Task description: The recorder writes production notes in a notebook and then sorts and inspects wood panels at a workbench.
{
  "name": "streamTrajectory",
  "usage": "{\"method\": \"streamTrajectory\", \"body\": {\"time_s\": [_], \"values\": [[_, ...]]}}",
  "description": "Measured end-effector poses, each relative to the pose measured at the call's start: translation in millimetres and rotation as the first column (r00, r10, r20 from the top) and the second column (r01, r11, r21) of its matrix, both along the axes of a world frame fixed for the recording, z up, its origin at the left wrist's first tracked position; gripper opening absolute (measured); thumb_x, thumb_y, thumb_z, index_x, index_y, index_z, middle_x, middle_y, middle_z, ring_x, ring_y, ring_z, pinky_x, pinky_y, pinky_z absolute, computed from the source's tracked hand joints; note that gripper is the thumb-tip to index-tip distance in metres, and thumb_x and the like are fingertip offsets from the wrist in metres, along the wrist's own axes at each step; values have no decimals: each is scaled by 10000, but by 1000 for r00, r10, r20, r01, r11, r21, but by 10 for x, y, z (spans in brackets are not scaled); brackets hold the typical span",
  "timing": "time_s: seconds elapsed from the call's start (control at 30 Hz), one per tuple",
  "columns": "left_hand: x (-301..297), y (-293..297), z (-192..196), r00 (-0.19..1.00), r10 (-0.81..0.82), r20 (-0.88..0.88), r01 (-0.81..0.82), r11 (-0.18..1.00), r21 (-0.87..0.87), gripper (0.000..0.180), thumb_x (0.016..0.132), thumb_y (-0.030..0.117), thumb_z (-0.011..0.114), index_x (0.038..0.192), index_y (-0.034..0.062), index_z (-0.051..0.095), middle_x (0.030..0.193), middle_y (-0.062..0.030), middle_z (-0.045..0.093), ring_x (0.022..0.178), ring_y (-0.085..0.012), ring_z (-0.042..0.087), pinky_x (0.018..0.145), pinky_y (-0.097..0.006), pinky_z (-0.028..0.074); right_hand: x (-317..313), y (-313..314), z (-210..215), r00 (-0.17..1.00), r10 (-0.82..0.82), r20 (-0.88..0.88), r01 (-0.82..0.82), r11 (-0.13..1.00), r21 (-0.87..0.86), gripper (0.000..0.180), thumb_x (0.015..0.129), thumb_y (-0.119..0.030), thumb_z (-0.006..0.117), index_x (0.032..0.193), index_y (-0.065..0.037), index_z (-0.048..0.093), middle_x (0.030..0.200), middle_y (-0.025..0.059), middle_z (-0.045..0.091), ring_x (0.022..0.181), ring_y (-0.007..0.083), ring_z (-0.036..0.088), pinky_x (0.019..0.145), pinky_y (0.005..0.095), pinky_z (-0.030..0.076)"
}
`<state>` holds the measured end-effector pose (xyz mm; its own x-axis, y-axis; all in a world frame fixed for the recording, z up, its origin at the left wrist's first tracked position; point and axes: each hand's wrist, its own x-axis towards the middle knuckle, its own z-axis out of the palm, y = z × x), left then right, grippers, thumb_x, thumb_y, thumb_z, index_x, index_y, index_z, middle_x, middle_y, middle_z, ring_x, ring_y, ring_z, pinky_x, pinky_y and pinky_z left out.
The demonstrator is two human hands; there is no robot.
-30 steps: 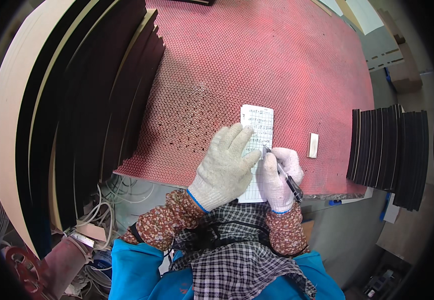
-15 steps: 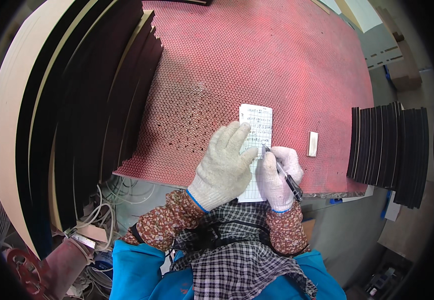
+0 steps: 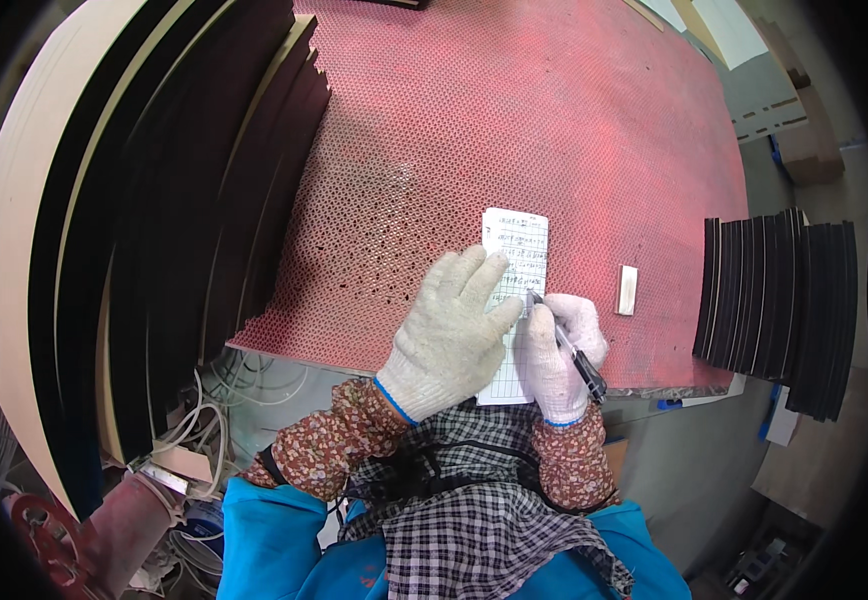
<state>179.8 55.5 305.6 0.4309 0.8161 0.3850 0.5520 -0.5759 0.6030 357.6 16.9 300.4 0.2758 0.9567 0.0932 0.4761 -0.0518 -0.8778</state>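
A narrow white notepad (image 3: 516, 240) with ruled lines and handwriting lies on the red perforated mat (image 3: 514, 120) near its front edge. My left hand (image 3: 451, 325), in a pale knitted glove with a blue cuff, rests flat over the pad's left side, fingers stretched out. In my right hand (image 3: 562, 350), gloved alike, a dark pen (image 3: 586, 372) is pinched between thumb and fingers. Its tip meets the page at a written line just right of my left thumb. The lower part of the pad shows between the two hands.
Tall dark boards with pale edges (image 3: 184, 200) stand along the left. A small whitish block (image 3: 627, 290) lies on the mat right of the pad. Another stack of dark panels (image 3: 774, 305) stands at the right. Loose pale cables (image 3: 216, 430) hang below the table's left front.
The pen tip and right hand have shifted very slightly to the right along the page. My left hand stays on the pad.
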Motion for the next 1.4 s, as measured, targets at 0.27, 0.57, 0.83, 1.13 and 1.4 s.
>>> {"method": "streamTrajectory", "body": {"time_s": [0.27, 0.57, 0.83, 1.13, 1.4], "values": [[-10, 16, 26, 1000, -19, 2, 19, 1000, 9, 442, 731, 89, 736, 1170, 39, 738, 1370, -230, 606, 1352, -447, 534, 1140, -588, 432, 27, -14, -67, 1000, 15, 1, -15, 1000, 20, 191, 1008, -184, 731, 1078, -12, 685, 811, 120, 740, 686, 183, 732, 628, 359, 589], [-3, 12, 1, 1000, -14, 7, 14, 1000, 13, 429, 746, 88, 734, 1172, 37, 736, 1369, -223, 609, 1356, -440, 530, 1148, -588, 423, 37, -13, -51, 999, 48, 5, -48, 998, 31, 200, 1022, -193, 726, 1093, -11, 682, 800, 117, 735, 676, 185, 728, 621, 359, 587], [-10, 16, 7, 1000, -23, -5, 22, 1000, -4, 460, 732, 86, 725, 1190, 43, 735, 1369, -222, 610, 1357, -437, 527, 1157, -581, 415, 19, -16, -62, 1000, 7, -16, -6, 999, 31, 209, 1031, -207, 721, 1087, -10, 678, 778, 115, 737, 663, 176, 729, 616, 346, 585], [-11, 19, -1, 1000, -25, -6, 25, 1000, 0, 478, 726, 96, 725, 1202, 47, 731, 1367, -220, 610, 1348, -438, 530, 1159, -584, 410, 35, -19, -68, 999, 29, 14, -29, 999, 42, 215, 1037, -216, 717, 1084, -10, 676, 792, 117, 740, 676, 171, 731, 627, 346, 588], [-10, 24, 8, 999, -32, -5, 32, 999, -4, 478, 727, 90, 720, 1203, 50, 725, 1377, -219, 596, 1356, -438, 522, 1153, -586, 411, 30, -7, -75, 999, 30, 21, -31, 998, 59, 226, 1042, -230, 716, 1083, -11, 676, 762, 95, 722, 656, 151, 714, 611, 332, 579]]}}
